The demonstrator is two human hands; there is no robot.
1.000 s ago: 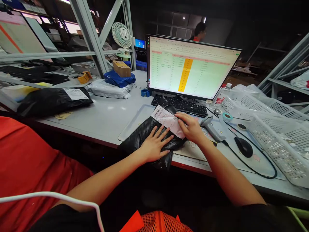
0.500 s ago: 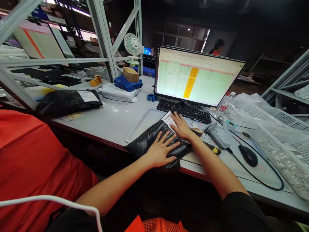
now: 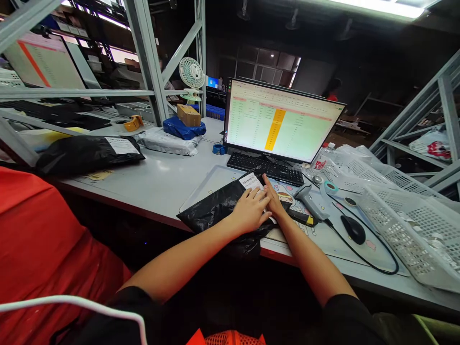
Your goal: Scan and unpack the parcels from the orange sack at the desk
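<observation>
In the head view, a black plastic mailer bag (image 3: 212, 207) lies at the front edge of the desk, its lower corner hanging over. A white label (image 3: 250, 182) with a barcode is stuck near its top end. My left hand (image 3: 250, 209) presses on the bag with its fingers stretched over the label's lower part. My right hand (image 3: 273, 199) rests on its edge along the bag's right side, fingers extended and close against the left fingertips. Neither hand is wrapped round anything. Beside the right hand lies a black and yellow utility knife (image 3: 304, 218).
A keyboard (image 3: 264, 167) and monitor (image 3: 280, 120) stand behind the bag. To the right are a barcode scanner (image 3: 311, 203), a mouse (image 3: 352, 229) with its cable and a white plastic basket (image 3: 413, 239). Wrapped parcels (image 3: 170, 140) and another black bag (image 3: 86, 153) lie on the left.
My left hand has slid up and right toward the label, bringing both hands together. My right hand has turned from flat onto its edge. The view has tilted upward and shifted right.
</observation>
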